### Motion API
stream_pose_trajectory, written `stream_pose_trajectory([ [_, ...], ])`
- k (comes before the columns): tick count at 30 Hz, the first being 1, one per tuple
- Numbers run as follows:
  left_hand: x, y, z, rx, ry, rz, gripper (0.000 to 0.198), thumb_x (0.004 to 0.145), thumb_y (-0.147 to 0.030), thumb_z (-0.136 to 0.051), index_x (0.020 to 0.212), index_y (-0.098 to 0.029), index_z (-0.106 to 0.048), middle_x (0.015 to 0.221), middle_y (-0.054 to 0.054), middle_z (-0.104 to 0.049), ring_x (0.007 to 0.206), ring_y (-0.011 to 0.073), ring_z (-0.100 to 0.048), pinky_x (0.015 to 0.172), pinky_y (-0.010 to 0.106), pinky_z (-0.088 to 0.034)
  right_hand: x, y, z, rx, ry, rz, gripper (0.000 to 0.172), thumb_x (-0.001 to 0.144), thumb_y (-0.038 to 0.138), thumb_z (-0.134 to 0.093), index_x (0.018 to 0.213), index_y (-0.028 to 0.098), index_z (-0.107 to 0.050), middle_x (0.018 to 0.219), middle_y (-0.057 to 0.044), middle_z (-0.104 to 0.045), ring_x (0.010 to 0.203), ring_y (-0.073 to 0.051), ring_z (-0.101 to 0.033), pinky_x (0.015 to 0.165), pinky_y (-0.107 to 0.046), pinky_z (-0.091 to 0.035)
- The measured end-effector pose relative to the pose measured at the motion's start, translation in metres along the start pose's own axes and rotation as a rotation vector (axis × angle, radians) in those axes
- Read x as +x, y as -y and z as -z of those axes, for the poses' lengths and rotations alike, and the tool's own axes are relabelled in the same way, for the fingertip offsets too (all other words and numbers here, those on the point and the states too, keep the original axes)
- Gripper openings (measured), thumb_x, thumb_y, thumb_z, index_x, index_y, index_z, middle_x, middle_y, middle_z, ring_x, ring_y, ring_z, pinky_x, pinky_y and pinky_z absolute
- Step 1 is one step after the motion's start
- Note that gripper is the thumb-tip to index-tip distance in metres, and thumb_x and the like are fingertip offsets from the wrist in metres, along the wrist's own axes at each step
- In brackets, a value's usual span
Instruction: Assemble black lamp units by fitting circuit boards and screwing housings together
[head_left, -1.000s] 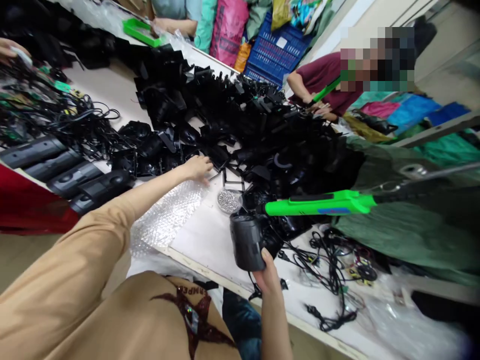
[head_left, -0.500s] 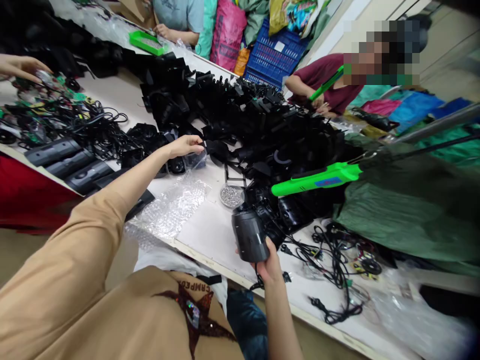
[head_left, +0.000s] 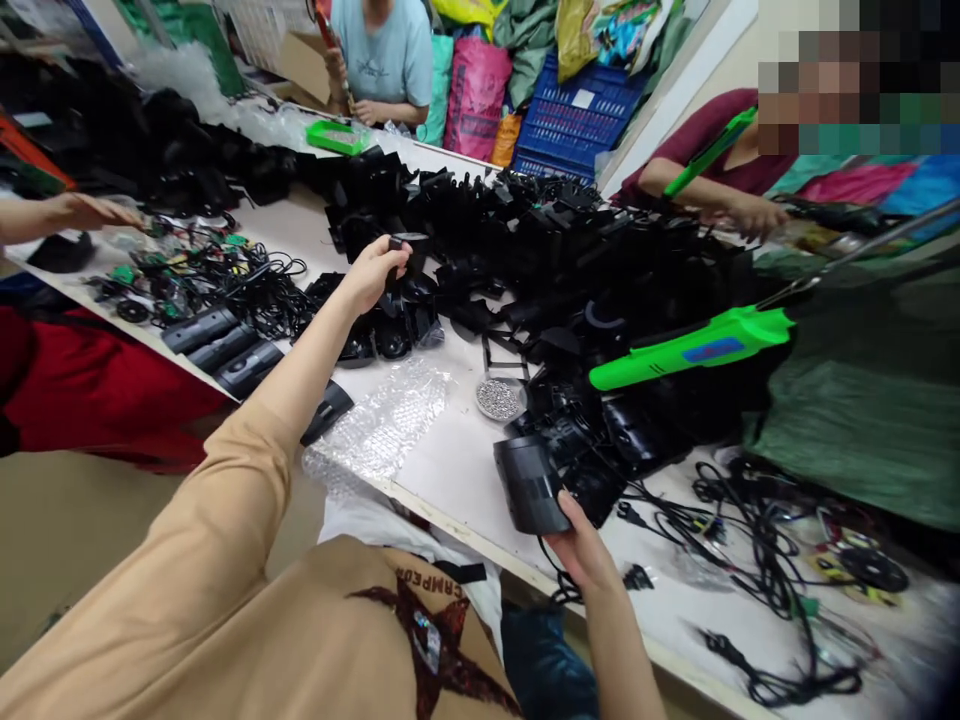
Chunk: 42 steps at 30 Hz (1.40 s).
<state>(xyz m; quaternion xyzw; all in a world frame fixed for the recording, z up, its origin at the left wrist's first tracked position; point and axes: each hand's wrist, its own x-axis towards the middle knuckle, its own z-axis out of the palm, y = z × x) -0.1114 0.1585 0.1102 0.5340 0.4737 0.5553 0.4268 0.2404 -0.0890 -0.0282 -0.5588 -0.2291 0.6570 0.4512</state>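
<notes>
My right hand [head_left: 581,540] is closed around the lower side of a black cylindrical plastic housing [head_left: 529,485], held tilted over the table's front edge. A black cable hangs down below it. My left hand [head_left: 376,272] stretches out over the dark parts, with thumb and fingers pinched on a small round black plastic part [head_left: 412,243]. Much of that part blends into the pile of black plastic parts [head_left: 517,240] behind. Between my hands, a round dish of small metal screws [head_left: 499,398] sits on the white table [head_left: 442,470].
A green electric screwdriver [head_left: 694,348] hangs above the pile at right. Bubble wrap [head_left: 390,410] lies near the front edge. Black cables [head_left: 780,540] and circuit parts spread at right; more wiring [head_left: 217,260] and grey housings [head_left: 225,345] lie left. Co-workers' hands work around the table.
My left hand has moved farther away over the pile and now pinches a round black part. The view has swung left. My right hand still holds the housing, tilted similarly.
</notes>
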Motion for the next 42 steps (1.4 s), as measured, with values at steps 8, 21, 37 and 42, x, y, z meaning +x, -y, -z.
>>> stream_pose_trajectory([
  [8,-0.15,0.028,-0.043,0.143,0.053,0.054,0.025,0.08,-0.044,-0.049,0.071,-0.02,-0.05,0.067,-0.001,-0.048,0.065,0.0121,-0.046,0.061,0.024,-0.04,-0.008,0.007,-0.018,0.049,0.06,0.074,0.038,0.064,0.046,-0.068,0.096,0.026,-0.06,0.093,-0.002,-0.065,0.077,-0.018,-0.059,0.062,-0.032,-0.052],
  [21,-0.219,0.086,-0.065,-0.009,0.326,0.419,0.027,0.079,-0.045,-0.044,0.066,-0.021,-0.045,0.064,0.0,-0.049,0.068,0.0161,-0.049,0.072,0.03,-0.041,-0.006,-0.008,-0.033,-0.058,-0.028,0.072,0.05,0.063,0.045,-0.071,0.108,0.028,-0.056,0.112,-0.004,-0.057,0.091,-0.022,-0.058,0.061,-0.032,-0.054],
  [37,-0.233,0.063,-0.08,0.046,0.812,0.253,0.015,0.077,-0.026,-0.053,0.091,-0.022,-0.056,0.091,0.003,-0.056,0.091,0.0196,-0.052,0.085,0.03,-0.038,-0.012,-0.009,-0.046,-0.666,-0.099,0.401,0.072,0.066,0.044,-0.068,0.128,0.022,-0.039,0.117,-0.009,-0.055,0.106,-0.026,-0.054,0.093,-0.045,-0.041],
  [42,-0.247,0.086,-0.079,0.056,0.66,0.325,0.003,0.077,-0.022,-0.047,0.077,-0.024,-0.05,0.078,0.001,-0.053,0.078,0.0188,-0.051,0.074,0.03,-0.039,-0.027,0.002,-0.055,-0.967,-0.246,0.619,0.074,0.069,0.04,-0.065,0.132,0.016,-0.035,0.127,-0.014,-0.045,0.118,-0.029,-0.044,0.099,-0.042,-0.037],
])
